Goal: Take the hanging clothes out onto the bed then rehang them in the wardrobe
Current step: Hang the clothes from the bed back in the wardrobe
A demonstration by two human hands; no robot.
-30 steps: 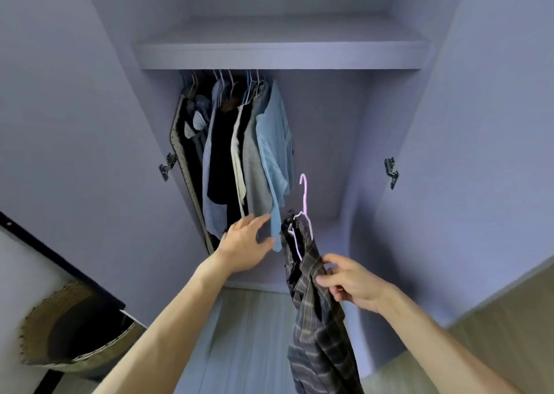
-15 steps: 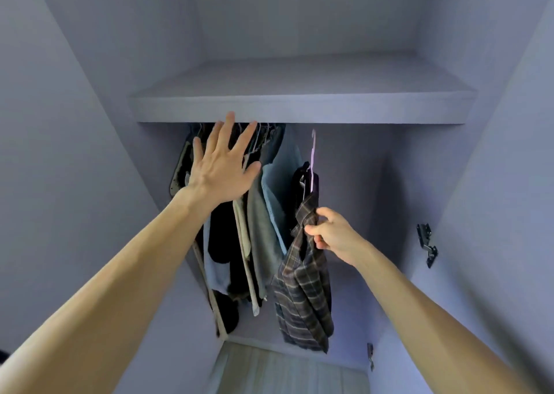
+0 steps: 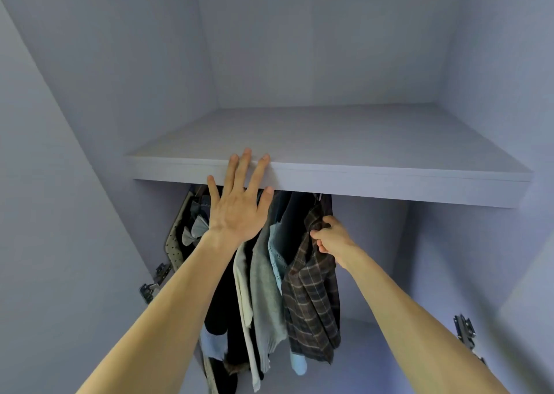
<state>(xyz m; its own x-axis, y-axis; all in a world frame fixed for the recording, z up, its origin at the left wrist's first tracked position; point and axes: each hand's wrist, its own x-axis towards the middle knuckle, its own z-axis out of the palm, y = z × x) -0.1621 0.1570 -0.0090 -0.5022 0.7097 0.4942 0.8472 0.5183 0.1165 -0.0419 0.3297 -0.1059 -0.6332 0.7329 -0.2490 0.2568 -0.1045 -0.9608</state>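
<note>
A dark plaid shirt [image 3: 311,309] hangs at the right end of the row of clothes inside the wardrobe. My right hand [image 3: 329,239] grips its upper part just below the shelf [image 3: 374,180]; the hanger's hook is hidden behind the shelf edge. My left hand [image 3: 239,204] is spread flat with straight fingers, its fingertips resting on the shelf's front edge. Left of the plaid shirt hang a light blue top [image 3: 277,252], a grey knit [image 3: 265,297], a cream garment [image 3: 242,291] and dark clothes [image 3: 221,309].
The wardrobe's side walls close in left and right, with metal hinges at the lower left [image 3: 153,282] and lower right [image 3: 466,332]. A patterned bag-like piece [image 3: 175,243] hangs at the far left. Right of the plaid shirt the hanging space holds no clothes.
My right hand has raised the plaid shirt up under the shelf, so the pink hanger hook is out of sight. My left hand rose from the clothes to the shelf edge. The view tilted upward.
</note>
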